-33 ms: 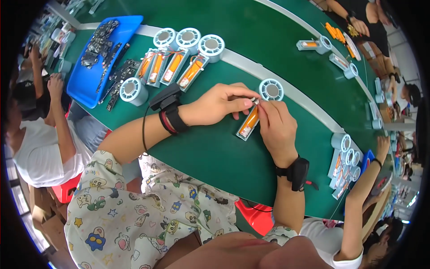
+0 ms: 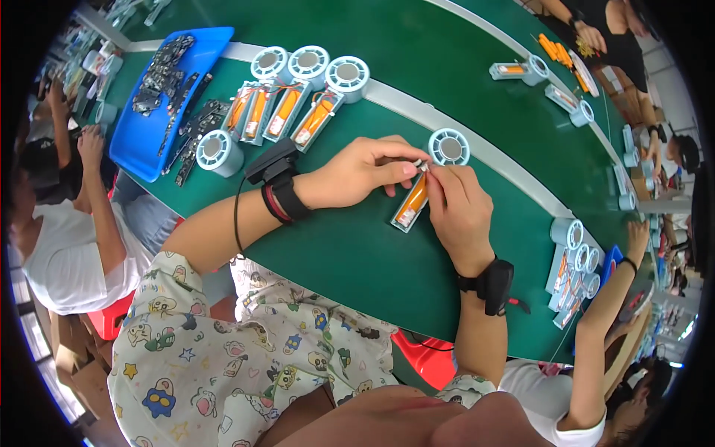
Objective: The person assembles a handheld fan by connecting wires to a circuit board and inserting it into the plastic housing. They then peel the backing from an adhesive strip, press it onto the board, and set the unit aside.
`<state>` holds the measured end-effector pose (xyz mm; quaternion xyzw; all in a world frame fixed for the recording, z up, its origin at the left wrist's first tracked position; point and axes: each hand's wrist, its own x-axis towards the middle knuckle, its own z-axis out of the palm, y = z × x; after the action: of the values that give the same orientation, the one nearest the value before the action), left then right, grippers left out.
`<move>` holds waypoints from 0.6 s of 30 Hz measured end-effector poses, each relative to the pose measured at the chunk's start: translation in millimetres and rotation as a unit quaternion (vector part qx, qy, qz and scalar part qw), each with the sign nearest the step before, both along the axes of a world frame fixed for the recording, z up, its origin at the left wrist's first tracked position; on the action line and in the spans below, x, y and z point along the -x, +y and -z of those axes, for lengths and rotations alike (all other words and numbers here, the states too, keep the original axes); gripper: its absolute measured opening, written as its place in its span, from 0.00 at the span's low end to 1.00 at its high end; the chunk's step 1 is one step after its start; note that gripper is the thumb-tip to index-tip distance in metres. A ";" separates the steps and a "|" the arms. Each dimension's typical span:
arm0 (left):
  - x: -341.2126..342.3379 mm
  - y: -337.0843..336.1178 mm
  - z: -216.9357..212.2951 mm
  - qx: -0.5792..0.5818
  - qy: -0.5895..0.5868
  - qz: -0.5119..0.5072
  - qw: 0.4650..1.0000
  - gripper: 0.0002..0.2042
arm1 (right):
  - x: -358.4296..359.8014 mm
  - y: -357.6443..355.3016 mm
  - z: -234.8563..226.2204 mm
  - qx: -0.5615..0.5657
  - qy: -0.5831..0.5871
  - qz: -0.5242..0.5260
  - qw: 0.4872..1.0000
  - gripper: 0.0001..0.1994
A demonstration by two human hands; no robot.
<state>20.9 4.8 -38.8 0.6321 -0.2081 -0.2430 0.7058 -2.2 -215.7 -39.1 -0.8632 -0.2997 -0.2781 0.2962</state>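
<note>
Before me on the green table lies a light-blue handheld-fan body, with its round slotted head (image 2: 449,147) on the far side and an open handle toward me. An orange battery (image 2: 415,198) sits in that handle. My left hand (image 2: 363,176) reaches in from the left, thumb and forefinger pinching a small white piece (image 2: 421,165) at the top of the handle, below the round head. From the right, my right hand (image 2: 463,211) pinches at the same spot, fingers bent over the handle's right side. My fingertips partly cover the piece and the handle's upper end.
At the far left, a blue tray (image 2: 126,141) holds dark circuit boards; more boards (image 2: 199,134) lie beside it. Several similar fan bodies (image 2: 287,112) stand in a row, and one more (image 2: 220,153) sits nearer. More bodies (image 2: 573,261) lie right, near a co-worker's arm (image 2: 602,309). A grey rail (image 2: 506,179) crosses the table.
</note>
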 end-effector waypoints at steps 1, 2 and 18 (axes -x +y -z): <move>0.4 -3.1 2.5 0.001 0.002 0.009 1.000 0.16 | 0.6 -1.1 0.6 -0.018 0.001 -0.006 1.000 0.08; 1.4 -6.2 5.9 0.010 -0.022 -0.001 1.000 0.16 | 1.1 -2.6 1.2 -0.017 0.002 0.002 1.000 0.08; 7.1 -8.5 7.7 -0.004 -0.056 -0.051 0.997 0.16 | 1.5 -1.4 4.1 0.023 -0.051 0.013 0.998 0.09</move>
<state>13.8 -3.7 -46.4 0.6571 -0.2138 -0.1716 0.7022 -3.7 -217.1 -43.1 -0.8581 -0.3099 -0.3188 0.2569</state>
